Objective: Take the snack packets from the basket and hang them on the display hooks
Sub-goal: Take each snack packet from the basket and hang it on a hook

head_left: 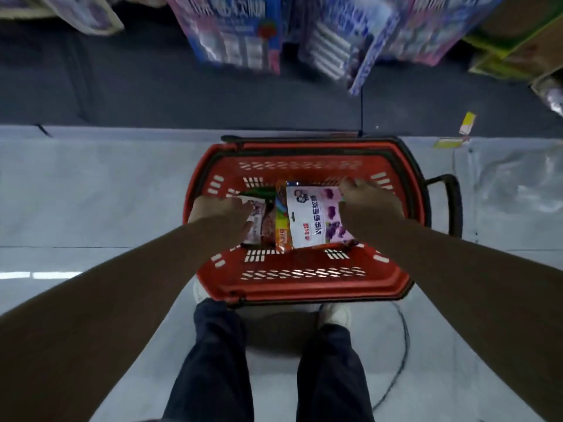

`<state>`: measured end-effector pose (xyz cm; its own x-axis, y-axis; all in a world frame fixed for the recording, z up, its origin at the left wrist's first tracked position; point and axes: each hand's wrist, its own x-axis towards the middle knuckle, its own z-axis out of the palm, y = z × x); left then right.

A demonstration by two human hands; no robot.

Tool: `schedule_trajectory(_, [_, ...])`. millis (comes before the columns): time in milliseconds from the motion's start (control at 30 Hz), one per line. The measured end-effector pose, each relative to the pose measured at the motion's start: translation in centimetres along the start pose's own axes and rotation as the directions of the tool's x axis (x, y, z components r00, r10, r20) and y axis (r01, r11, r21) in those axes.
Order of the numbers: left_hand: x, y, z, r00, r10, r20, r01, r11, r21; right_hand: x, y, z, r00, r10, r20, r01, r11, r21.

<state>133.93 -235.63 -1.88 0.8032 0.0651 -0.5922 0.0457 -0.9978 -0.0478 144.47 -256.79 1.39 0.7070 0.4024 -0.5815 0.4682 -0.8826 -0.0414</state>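
Note:
A red plastic basket point(301, 281) stands on the floor in front of my feet. Inside it lie several snack packets. A white packet with purple fruit pictures point(313, 217) lies on top at the right, an orange packet point(281, 229) beside it, and a small white packet point(257, 219) at the left. My right hand point(365, 202) is down in the basket, its fingers closed on the right edge of the white-and-purple packet. My left hand point(219, 214) rests on the small white packet with fingers curled over it.
Hanging packets in blue and pink point(234, 32) fill the display above the basket, blurred. Cardboard boxes point(518, 47) sit at the upper right. A dark base runs below the display. A black basket handle point(451, 205) sticks out to the right. My legs stand behind the basket.

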Motion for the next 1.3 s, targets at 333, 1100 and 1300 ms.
schedule_trajectory(333, [4.5, 8.4, 10.4, 0.981, -0.104, 0.165, 0.146, 0.953, -0.265, 5.7, 2.8, 11.9, 0.99, 0.037, 0.133, -0.046, 0.997, 0.066])
schedule_trajectory(1100, [5.7, 11.3, 13.9, 0.816, -0.159, 0.556, 0.348, -0.634, -0.691, 13.9, 5.6, 10.6, 0.927, -0.288, 0.24, 0.177, 0.9, 0.398])
schedule_trajectory(1300, [6.1, 10.8, 13.0, 0.943, -0.031, 0.33, 0.227, -0.666, -0.71, 12.1, 6.7, 10.0, 0.936, -0.194, 0.295, -0.069, 0.718, 0.692])
